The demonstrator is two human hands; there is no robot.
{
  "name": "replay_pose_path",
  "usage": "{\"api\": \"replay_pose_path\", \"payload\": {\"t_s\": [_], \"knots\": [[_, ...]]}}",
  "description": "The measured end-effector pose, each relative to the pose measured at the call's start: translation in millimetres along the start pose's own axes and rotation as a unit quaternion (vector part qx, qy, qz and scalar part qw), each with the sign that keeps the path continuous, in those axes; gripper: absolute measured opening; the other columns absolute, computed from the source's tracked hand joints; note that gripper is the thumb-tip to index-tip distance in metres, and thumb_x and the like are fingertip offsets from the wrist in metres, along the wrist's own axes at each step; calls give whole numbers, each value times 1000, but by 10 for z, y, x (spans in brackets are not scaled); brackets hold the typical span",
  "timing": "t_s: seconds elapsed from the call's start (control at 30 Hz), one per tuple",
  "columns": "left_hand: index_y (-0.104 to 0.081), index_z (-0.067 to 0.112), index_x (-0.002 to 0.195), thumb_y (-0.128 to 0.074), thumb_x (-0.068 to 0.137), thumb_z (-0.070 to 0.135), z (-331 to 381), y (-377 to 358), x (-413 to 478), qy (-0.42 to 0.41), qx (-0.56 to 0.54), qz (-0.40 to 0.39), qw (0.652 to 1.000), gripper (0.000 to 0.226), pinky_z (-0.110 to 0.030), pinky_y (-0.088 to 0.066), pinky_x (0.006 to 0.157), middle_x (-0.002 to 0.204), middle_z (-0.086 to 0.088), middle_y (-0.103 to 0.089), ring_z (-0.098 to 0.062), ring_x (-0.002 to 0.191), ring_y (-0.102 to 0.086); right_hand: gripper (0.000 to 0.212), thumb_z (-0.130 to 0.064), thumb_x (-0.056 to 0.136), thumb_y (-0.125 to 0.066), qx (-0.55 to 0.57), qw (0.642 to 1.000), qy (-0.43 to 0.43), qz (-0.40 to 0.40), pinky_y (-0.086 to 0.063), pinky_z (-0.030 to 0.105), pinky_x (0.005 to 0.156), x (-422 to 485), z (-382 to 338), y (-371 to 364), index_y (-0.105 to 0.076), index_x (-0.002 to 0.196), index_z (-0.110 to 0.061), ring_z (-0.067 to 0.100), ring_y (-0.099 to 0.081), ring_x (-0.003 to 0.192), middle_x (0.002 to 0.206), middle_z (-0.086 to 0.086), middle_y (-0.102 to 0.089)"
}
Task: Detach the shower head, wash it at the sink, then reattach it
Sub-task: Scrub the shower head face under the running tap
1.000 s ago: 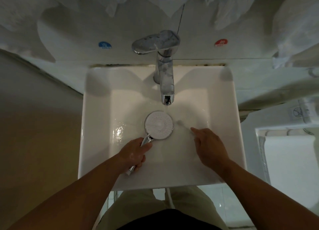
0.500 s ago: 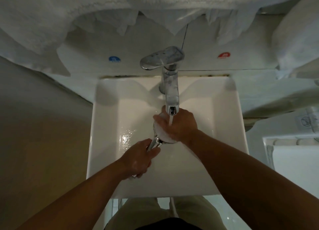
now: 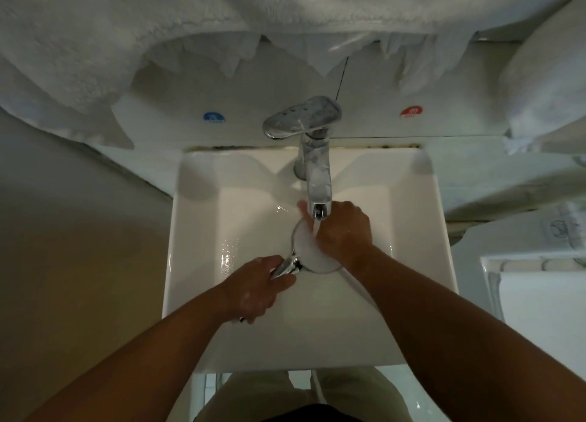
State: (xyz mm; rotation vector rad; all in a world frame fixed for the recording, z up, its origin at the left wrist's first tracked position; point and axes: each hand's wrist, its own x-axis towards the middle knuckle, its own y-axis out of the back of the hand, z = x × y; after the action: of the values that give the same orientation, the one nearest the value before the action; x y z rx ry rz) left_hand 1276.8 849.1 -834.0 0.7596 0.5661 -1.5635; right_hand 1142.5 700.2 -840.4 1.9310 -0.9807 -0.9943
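The left hand (image 3: 257,290) is curled tight round the handle (image 3: 285,267) of the shower head (image 3: 309,252), held over the white sink (image 3: 203,263), the right hand (image 3: 344,228) lies on its round face with fingers out, and water (image 3: 316,230) falls from the tap (image 3: 315,164) behind.

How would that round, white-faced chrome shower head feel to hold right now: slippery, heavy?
Probably slippery: water from the chrome faucet runs over the round, white-faced chrome shower head, and its glossy handle looks wet. It seems stiff and fairly light: the left hand grips it by the handle while the right hand rests on its face.
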Motion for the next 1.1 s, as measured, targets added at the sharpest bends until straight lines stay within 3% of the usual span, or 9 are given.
{"api": "replay_pose_path", "payload": {"t_s": [0.07, 0.17, 0.3, 0.47, 0.57, 0.67, 0.77, 0.87, 1.1], "knots": [[-51, 20, 92, -56, 102, 31, 14, -51, 14, -13, -10, 26, 1000, 15, -23, -39, 34, 55, -8, -48, -16, 36, -40, 45, -41, 92, -34, 165, 981, -99, 25, -52, 39, 77, -33, -19, -16, -68, 86, -12, 39, -65, 85, 84, 14, -69], [-48, 17, 99, -49, 105, 31, 31, -215, 29, -16, -27, 45, 998, 15, -33, -49, 46, 61, -8, -58, -21, 44, -54, 42, -52, 99, -43, 398, 887, -215, 90, -40, 29, 71, -227, -164, -265, -61, 92, -15, 27, -62, 88, 88, 2, -64], [-54, 14, 125, -56, 102, 19, 151, -402, 56, -16, -212, 31, 977, 24, -43, -59, 81, 104, -20, -70, -25, 86, -69, 25, -39, 101, -55, 296, 944, -113, 92, -40, 20, 65, -275, -121, -486, -59, 106, -15, 23, -67, 90, 87, -9, -61], [-60, 18, 128, -72, 88, 33, 267, -147, 253, -66, -337, 181, 921, 44, -52, -62, 80, 120, -14, -70, -31, 104, -72, 37, -46, 96, -58, 152, 986, 38, 58, -56, 35, 71, -123, -3, -320, -69, 102, -12, 28, -73, 80, 85, 8, -75], [-66, 18, 120, -75, 80, 55, 313, -115, 289, -93, -265, 234, 931, 54, -60, -62, 69, 113, -16, -72, -36, 98, -74, 48, -57, 94, -55, 104, 992, 1, 69, -59, 42, 75, -149, -67, -229, -67, 100, -12, 32, -71, 81, 87, 12, -74], [-66, 25, 107, -71, 77, 61, 311, -212, 343, -78, -271, 311, 907, 47, -62, -61, 70, 103, -9, -74, -34, 93, -74, 55, -61, 92, -49, 214, 973, -80, 25, -57, 44, 85, -234, -210, -224, -62, 114, -13, 34, -70, 96, 103, 13, -73], [-63, 19, 115, -70, 84, 49, 269, -342, 326, -75, -365, 318, 871, 44, -60, -60, 82, 111, -14, -72, -37, 102, -71, 55, -57, 101, -37, 161, 984, -74, -23, -53, 46, 92, -355, -322, -275, -51, 133, -15, 41, -64, 108, 121, 18, -62], [-59, 11, 124, -69, 94, 28, 265, -391, 271, -86, -444, 274, 849, 36, -51, -60, 86, 118, -16, -71, -35, 106, -71, 65, -68, 97, -27, 93, 994, -49, -26, -53, 41, 80, -395, -276, -226, -55, 122, -15, 39, -66, 99, 100, 13, -60], [-65, 29, 120, -74, 90, 31, 415, 87, 149, -28, -212, 85, 973, 32, -55, -62, 72, 116, -8, -70, -32, 104, -70, 70, -74, 94, -36, 4, 995, 37, -88, -54, 37, 77, -246, -51, 126, -64, 100, -10, 32, -70, 89, 91, 15, -70]]}}
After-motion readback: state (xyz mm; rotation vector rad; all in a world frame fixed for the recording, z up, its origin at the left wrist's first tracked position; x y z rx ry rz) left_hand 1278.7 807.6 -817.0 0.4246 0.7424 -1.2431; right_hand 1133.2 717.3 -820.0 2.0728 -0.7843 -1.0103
